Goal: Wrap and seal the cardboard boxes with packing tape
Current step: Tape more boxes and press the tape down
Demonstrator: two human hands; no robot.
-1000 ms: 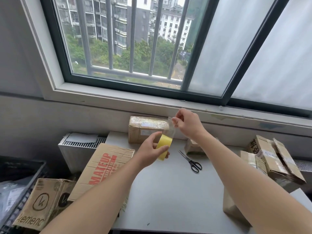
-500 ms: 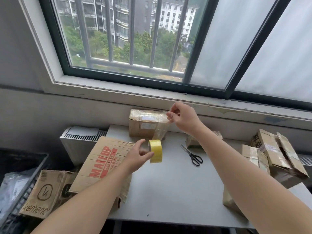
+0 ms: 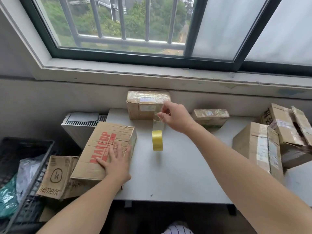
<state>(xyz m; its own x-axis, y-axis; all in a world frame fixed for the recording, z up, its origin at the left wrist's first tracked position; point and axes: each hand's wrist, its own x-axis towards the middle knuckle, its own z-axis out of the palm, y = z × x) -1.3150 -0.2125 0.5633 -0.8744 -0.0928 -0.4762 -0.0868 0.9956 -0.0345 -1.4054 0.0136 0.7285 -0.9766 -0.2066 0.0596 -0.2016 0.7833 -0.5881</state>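
A yellow roll of clear packing tape (image 3: 157,140) hangs above the grey table (image 3: 177,174) from its own pulled-out strip. My right hand (image 3: 175,118) pinches the free end of that strip, just in front of a taped cardboard box (image 3: 143,105) by the wall. My left hand (image 3: 116,163) lies flat, fingers spread, on the near right corner of a cardboard box printed MAKEUP (image 3: 104,149) at the table's left edge.
A small taped box (image 3: 211,116) sits at the back, right of my right hand. Two larger boxes (image 3: 258,146) (image 3: 287,125) stand at the right. A box marked with a k logo (image 3: 57,176), a black crate (image 3: 22,166) and a radiator (image 3: 82,122) are left of the table.
My left hand let go of the tape roll and dropped onto the MAKEUP box. The roll now dangles from the strip in my right hand. The camera tilted down.
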